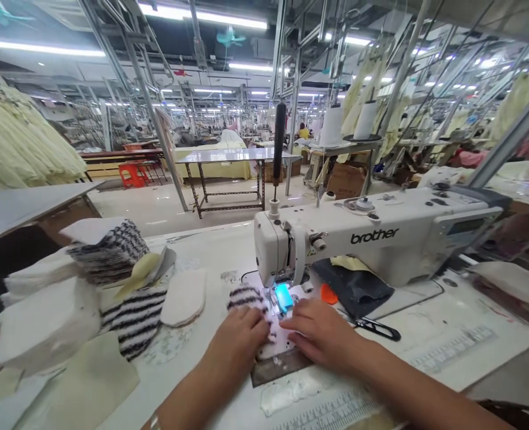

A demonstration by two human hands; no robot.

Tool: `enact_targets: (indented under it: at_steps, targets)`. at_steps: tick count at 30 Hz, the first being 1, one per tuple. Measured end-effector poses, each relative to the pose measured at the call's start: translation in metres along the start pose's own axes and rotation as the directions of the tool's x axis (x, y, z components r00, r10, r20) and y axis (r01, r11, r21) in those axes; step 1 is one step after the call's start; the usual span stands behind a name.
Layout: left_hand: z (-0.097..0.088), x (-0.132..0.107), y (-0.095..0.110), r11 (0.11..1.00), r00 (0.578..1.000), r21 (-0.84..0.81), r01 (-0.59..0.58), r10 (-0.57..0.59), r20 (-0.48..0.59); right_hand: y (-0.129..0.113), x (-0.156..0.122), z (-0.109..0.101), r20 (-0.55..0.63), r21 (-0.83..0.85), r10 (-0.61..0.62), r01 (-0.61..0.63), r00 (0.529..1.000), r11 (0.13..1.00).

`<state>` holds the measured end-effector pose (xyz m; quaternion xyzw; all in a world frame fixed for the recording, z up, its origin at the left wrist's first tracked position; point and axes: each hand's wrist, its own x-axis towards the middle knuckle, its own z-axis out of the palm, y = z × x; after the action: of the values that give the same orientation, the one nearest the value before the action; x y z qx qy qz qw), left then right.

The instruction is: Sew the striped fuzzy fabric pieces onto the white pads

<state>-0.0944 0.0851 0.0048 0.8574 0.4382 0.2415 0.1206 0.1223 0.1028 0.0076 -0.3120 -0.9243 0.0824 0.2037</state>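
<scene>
White sewing machine point(372, 239) lettered "brother" above both hands point(237, 340) point(318, 331).

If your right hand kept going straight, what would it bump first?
Probably the fuzzy striped fabric at the sewing machine, just ahead of the right hand; the left hand is just beyond, but depth is unclear.

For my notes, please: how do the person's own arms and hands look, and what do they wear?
The left hand and right hand are bare, no gloves, and no sleeves show. A shiny band, perhaps a bracelet, sits on the left arm at the bottom edge.
</scene>
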Motion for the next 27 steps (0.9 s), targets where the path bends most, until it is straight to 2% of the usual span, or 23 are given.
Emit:
enact_targets:
  at_steps: [1, 2, 3, 4, 5, 6, 7, 8, 9, 10, 12, 16, 18, 19, 21, 23, 24, 25, 27]
  targets:
    - [-0.005, -0.011, 0.008, 0.987, 0.997, -0.143, 0.077, -0.080, -0.016, -0.005, -0.006, -0.002, -0.036, 0.113, 0.045, -0.040, 0.998, 0.993]
    - [-0.009, -0.022, 0.015, 0.915, 0.977, -0.358, 0.187, -0.210, -0.026, -0.010, -0.012, -0.002, -0.051, 0.249, 0.109, -0.093, 0.993, 0.964]
    - [-0.013, -0.030, 0.022, 0.755, 0.934, -0.589, 0.288, -0.358, -0.003, -0.015, -0.018, -0.001, -0.035, 0.404, 0.175, -0.147, 0.984, 0.903]
    - [-0.017, -0.036, 0.028, 0.523, 0.870, -0.778, 0.347, -0.489, 0.059, -0.020, -0.022, 0.001, 0.010, 0.558, 0.227, -0.194, 0.974, 0.807]
    - [-0.020, -0.040, 0.033, 0.288, 0.809, -0.889, 0.355, -0.571, 0.138, -0.025, -0.025, 0.004, 0.066, 0.701, 0.263, -0.232, 0.963, 0.674]
    - [-0.022, -0.043, 0.036, 0.116, 0.765, -0.934, 0.338, -0.612, 0.201, -0.030, -0.027, 0.008, 0.123, 0.817, 0.286, -0.260, 0.950, 0.515]
    - [-0.023, -0.043, 0.039, 0.002, 0.737, -0.948, 0.319, -0.630, 0.247, -0.034, -0.028, 0.011, 0.170, 0.894, 0.301, -0.276, 0.938, 0.354]
    - [-0.024, -0.043, 0.040, -0.061, 0.718, -0.949, 0.310, -0.639, 0.276, -0.037, -0.028, 0.014, 0.205, 0.935, 0.318, -0.281, 0.926, 0.217]
    - [-0.024, -0.042, 0.041, -0.093, 0.703, -0.947, 0.306, -0.649, 0.291, -0.040, -0.027, 0.016, 0.227, 0.952, 0.343, -0.282, 0.912, 0.120]
    - [-0.023, -0.042, 0.042, -0.110, 0.691, -0.944, 0.312, -0.655, 0.305, -0.041, -0.027, 0.016, 0.240, 0.958, 0.373, -0.281, 0.897, 0.061]
    - [-0.023, -0.041, 0.042, -0.119, 0.685, -0.928, 0.352, -0.643, 0.342, -0.042, -0.028, 0.015, 0.242, 0.962, 0.422, -0.273, 0.874, 0.013]
    - [-0.022, -0.043, 0.039, -0.069, 0.702, -0.919, 0.389, -0.624, 0.344, -0.039, -0.033, 0.007, 0.202, 0.969, 0.475, -0.247, 0.857, 0.032]
    - [-0.022, -0.043, 0.037, -0.071, 0.693, -0.921, 0.384, -0.637, 0.338, -0.037, -0.036, 0.004, 0.175, 0.971, 0.479, -0.230, 0.860, 0.060]
    - [-0.021, -0.043, 0.037, -0.082, 0.682, -0.918, 0.388, -0.645, 0.346, -0.037, -0.037, 0.003, 0.145, 0.971, 0.493, -0.220, 0.858, 0.098]
    - [-0.018, -0.041, 0.038, -0.076, 0.654, -0.920, 0.384, -0.681, 0.329, -0.041, -0.038, 0.003, 0.015, 0.941, 0.587, -0.211, 0.809, 0.266]
    - [-0.013, -0.039, 0.045, -0.011, 0.637, -0.939, 0.345, -0.731, 0.243, -0.049, -0.037, 0.006, -0.163, 0.849, 0.655, -0.234, 0.738, 0.474]
    - [-0.009, -0.038, 0.050, 0.041, 0.643, -0.945, 0.324, -0.742, 0.188, -0.054, -0.036, 0.008, -0.229, 0.796, 0.658, -0.251, 0.717, 0.551]
    - [-0.005, -0.037, 0.056, 0.107, 0.660, -0.946, 0.305, -0.740, 0.129, -0.059, -0.034, 0.010, -0.252, 0.763, 0.632, -0.251, 0.733, 0.595]
    - [0.004, -0.036, 0.067, 0.261, 0.730, -0.924, 0.281, -0.683, 0.029, -0.067, -0.028, 0.013, -0.225, 0.756, 0.575, -0.231, 0.787, 0.613]
